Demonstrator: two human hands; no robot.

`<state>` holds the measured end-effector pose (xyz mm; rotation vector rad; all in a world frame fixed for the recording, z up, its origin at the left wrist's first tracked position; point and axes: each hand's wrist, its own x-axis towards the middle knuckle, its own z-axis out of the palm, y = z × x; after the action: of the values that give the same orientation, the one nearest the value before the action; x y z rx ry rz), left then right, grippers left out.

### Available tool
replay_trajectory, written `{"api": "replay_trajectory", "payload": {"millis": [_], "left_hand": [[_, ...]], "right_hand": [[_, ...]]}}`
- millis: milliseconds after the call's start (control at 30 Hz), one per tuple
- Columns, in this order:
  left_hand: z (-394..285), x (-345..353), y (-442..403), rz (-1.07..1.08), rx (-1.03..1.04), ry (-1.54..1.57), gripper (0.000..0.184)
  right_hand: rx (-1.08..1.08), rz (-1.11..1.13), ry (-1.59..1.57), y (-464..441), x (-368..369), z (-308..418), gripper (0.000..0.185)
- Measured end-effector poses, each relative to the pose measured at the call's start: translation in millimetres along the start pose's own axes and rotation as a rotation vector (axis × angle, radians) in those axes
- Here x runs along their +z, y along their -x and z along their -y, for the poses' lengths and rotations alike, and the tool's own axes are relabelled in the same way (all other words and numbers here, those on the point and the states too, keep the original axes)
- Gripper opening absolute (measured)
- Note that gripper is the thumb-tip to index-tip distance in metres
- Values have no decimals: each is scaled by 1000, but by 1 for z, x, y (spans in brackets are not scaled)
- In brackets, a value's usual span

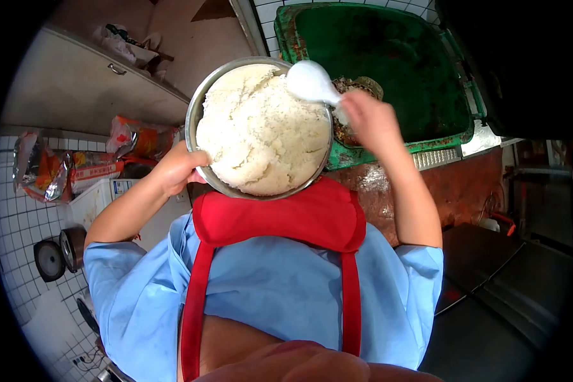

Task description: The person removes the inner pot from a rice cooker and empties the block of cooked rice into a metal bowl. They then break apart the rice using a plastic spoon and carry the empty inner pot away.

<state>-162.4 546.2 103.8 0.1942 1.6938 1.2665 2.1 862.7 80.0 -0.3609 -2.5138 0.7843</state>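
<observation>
Left fingers [198,158] grip metal bowl [261,194], right fingers [353,106] white spoon [309,81]; green bin [420,108] beside reddish surface [452,188].

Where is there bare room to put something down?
The reddish floor looks bare between the green bin and the dark surface. It's crowded beyond the left hand, where packets bunch up, and by the bowl, where the right hand holds a white scoop.

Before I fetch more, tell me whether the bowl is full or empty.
Full: a pale, cracked mound spreads across nearly the whole bowl.
</observation>
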Motion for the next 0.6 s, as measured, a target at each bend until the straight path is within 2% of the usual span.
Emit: {"api": "replay_trajectory", "payload": {"millis": [33, 167, 300, 400, 500, 600], "left_hand": [[0, 0, 0, -5, 3, 6, 48], [-4, 6, 4, -20, 2, 21, 45], [-3, 2, 2, -12, -1, -17, 48], [-1, 2, 1, -15, -14, -25, 48], [1, 1, 0, -1, -4, -4, 47], [1, 3, 2, -9, 11, 27, 46]], "right_hand": [[72, 130, 80, 4, 10, 14, 14], [-13, 154, 87, -1, 45, 25, 14], [-49, 88, -242, -11, 63, 29, 17], [35, 154, -371, -4, 67, 40, 19], [97, 239, -386, -1, 66, 47, 18], [30, 233, -393, 5, 61, 53, 17]]}}
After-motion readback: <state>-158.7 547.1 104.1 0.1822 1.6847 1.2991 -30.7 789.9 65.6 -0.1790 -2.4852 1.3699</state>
